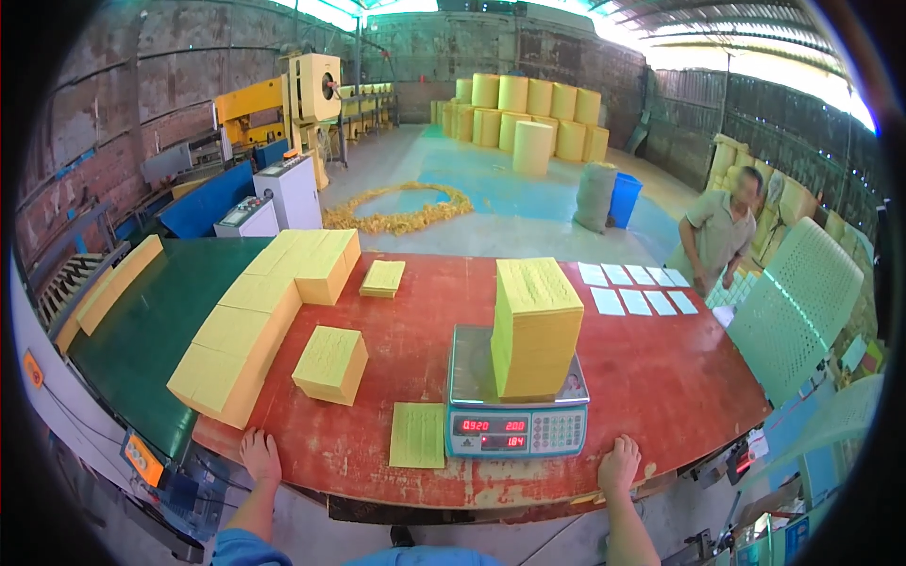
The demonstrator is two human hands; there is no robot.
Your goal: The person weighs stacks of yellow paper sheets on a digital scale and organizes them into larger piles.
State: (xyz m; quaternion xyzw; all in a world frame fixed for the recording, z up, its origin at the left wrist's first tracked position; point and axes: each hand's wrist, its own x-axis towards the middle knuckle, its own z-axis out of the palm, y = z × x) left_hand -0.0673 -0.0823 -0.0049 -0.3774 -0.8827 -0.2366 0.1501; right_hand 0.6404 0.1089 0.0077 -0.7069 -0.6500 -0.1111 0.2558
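My left hand (260, 455) rests on the near left edge of the red table (377, 476), open, fingers apart, holding nothing. Further right along the same edge, my right hand (619, 462) leans on the wood, also open and without anything in it. Between them stands a digital scale (517, 432) with lit red figures. On its pan is a tall stack of yellow paper sheets (536, 330). Just left of the scale lies a thin pile of yellow sheets (417, 435). A shorter yellow stack (330, 365) sits beyond my left hand, with a low one (382, 278) behind it.
Several yellow paper stacks (231, 340) line the table's left side beside a green conveyor belt (156, 330). White slips (634, 302) lie at the far right, near another person (722, 231) and a perforated green panel (802, 302). Large yellow rolls (533, 146) stand at the back.
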